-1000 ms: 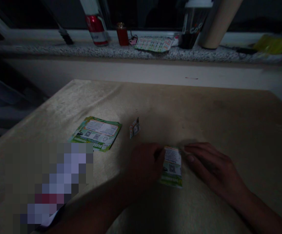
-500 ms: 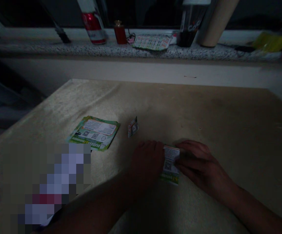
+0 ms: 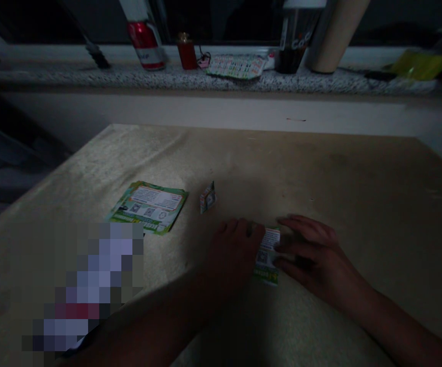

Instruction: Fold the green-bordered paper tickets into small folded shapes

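A small folded leaflet (image 3: 269, 255) with white, green and printed areas lies on the table in front of me. My left hand (image 3: 236, 250) is curled over its left side, pressing it down and hiding that part. At the leaflet's right edge is my right hand (image 3: 312, 250), its fingers apart and the fingertips at or very close to the paper. Beyond my left hand, a little folded paper piece (image 3: 208, 198) stands up on the table. To the left lies a stack of green printed leaflets (image 3: 152, 204).
A pixelated patch (image 3: 91, 285) covers something at the left front of the table (image 3: 339, 178). Along the granite sill (image 3: 183, 79) stand a red can (image 3: 147, 48), a red bottle (image 3: 187, 53), a crumpled packet (image 3: 236, 66), a dark-filled cup (image 3: 293, 51) and a beige cylinder (image 3: 335, 41).
My right hand's fingers have spread apart more at the leaflet's edge. My left hand's fingers have shifted slightly to the right over the paper.
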The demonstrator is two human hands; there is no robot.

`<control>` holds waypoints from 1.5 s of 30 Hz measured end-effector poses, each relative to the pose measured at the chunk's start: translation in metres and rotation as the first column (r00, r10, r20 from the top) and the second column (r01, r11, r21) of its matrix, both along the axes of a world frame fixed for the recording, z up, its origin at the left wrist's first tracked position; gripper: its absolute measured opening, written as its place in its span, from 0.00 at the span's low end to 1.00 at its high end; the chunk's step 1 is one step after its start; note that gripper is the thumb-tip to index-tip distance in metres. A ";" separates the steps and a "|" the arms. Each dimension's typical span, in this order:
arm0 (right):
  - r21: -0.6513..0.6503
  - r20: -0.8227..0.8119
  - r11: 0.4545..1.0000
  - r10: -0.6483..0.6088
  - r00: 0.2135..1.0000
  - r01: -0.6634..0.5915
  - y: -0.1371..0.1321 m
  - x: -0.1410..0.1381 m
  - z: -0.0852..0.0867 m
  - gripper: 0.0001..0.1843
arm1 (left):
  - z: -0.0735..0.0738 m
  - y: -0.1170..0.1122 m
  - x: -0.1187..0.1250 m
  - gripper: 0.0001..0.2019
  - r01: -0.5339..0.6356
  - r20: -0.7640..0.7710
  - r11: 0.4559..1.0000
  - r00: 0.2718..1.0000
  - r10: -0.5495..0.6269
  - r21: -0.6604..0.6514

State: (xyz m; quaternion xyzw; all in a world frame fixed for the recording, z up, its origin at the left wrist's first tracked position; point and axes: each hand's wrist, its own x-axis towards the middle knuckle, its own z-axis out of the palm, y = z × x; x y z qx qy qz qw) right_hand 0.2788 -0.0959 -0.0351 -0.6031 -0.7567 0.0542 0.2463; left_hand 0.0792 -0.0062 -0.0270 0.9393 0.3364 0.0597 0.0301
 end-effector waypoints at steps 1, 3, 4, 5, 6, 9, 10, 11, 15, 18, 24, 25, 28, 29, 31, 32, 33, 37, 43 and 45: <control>-0.014 0.006 1.000 -0.011 1.000 0.011 -0.002 -0.001 0.001 0.12 | 0.002 0.000 0.000 0.10 -0.002 -0.009 1.000 1.000 0.002 -0.006; -0.036 0.016 0.999 -0.021 1.000 0.021 -0.005 -0.003 0.005 0.19 | 0.003 0.001 0.000 0.10 0.004 -0.016 1.000 1.000 -0.004 -0.018; -0.045 0.016 0.999 -0.021 1.000 0.022 -0.006 -0.004 0.006 0.21 | 0.004 0.001 0.000 0.10 0.006 -0.015 1.000 1.000 -0.006 -0.023; -0.049 0.014 0.999 -0.022 1.000 0.022 -0.007 -0.005 0.007 0.22 | 0.004 0.002 0.001 0.11 0.008 -0.016 1.000 1.000 -0.009 -0.028; -0.049 0.011 0.999 -0.020 1.000 0.020 -0.007 -0.006 0.008 0.22 | 0.004 0.002 0.000 0.11 0.009 -0.018 0.999 1.000 -0.010 -0.031; -0.046 -0.001 0.999 -0.019 1.000 0.018 -0.004 -0.006 0.008 0.26 | 0.003 0.002 0.000 0.12 0.014 -0.017 0.999 1.000 -0.014 -0.040; -0.053 -0.004 0.998 -0.023 1.000 0.023 -0.001 -0.005 0.008 0.30 | 0.003 0.002 0.000 0.13 0.019 -0.015 0.999 1.000 -0.019 -0.041; -0.065 -0.006 0.997 -0.035 0.999 0.034 0.001 -0.004 0.007 0.35 | 0.003 0.002 0.000 0.13 0.026 -0.014 0.999 1.000 -0.027 -0.041; -0.164 0.012 0.983 -0.077 0.997 0.078 0.011 0.001 0.005 0.52 | 0.004 0.002 0.000 0.15 0.056 -0.025 0.998 0.998 -0.057 -0.032; -0.229 0.069 0.971 -0.062 0.996 0.076 0.024 0.007 0.010 0.58 | 0.004 0.002 0.000 0.15 0.062 -0.024 0.998 0.998 -0.062 -0.021; -0.357 0.173 0.934 0.084 0.981 -0.017 0.065 0.006 0.027 0.66 | 0.004 0.003 -0.001 0.13 0.080 -0.043 0.995 0.996 -0.082 -0.051; -0.379 0.177 0.924 0.121 0.977 -0.046 0.071 0.005 0.029 0.67 | 0.004 0.003 -0.002 0.13 0.086 -0.045 0.995 0.995 -0.088 -0.053; -0.473 0.163 0.876 0.191 0.968 -0.093 0.084 0.004 0.031 0.72 | 0.003 0.003 -0.003 0.14 0.095 -0.036 0.995 0.995 -0.096 -0.042; -0.493 0.147 0.865 0.194 0.970 -0.099 0.086 0.005 0.031 0.73 | 0.003 0.003 -0.003 0.14 0.096 -0.032 0.995 0.995 -0.097 -0.038; -0.507 0.105 0.856 0.183 0.978 -0.106 0.088 0.010 0.031 0.72 | 0.003 0.003 -0.002 0.13 0.092 -0.035 0.995 0.995 -0.093 -0.036; -0.504 0.083 0.857 0.172 0.982 -0.107 0.089 0.013 0.030 0.71 | 0.004 0.003 -0.002 0.13 0.088 -0.041 0.995 0.995 -0.090 -0.036; -0.502 0.066 0.858 0.161 0.985 -0.107 0.090 0.017 0.030 0.69 | 0.004 0.003 -0.001 0.13 0.084 -0.049 0.996 0.995 -0.086 -0.036; -0.477 0.004 0.874 0.108 0.994 -0.093 0.097 0.035 0.029 0.56 | 0.004 0.003 -0.001 0.14 0.083 -0.062 0.996 0.994 -0.085 -0.028; -0.385 -0.120 0.922 -0.011 0.993 -0.037 0.099 0.049 0.030 0.41 | 0.004 0.003 -0.001 0.16 0.078 -0.055 0.997 0.995 -0.078 -0.016; -0.333 -0.144 0.943 -0.028 0.989 -0.022 0.088 0.047 0.033 0.32 | 0.005 0.004 -0.001 0.17 0.065 -0.050 0.997 0.997 -0.067 -0.039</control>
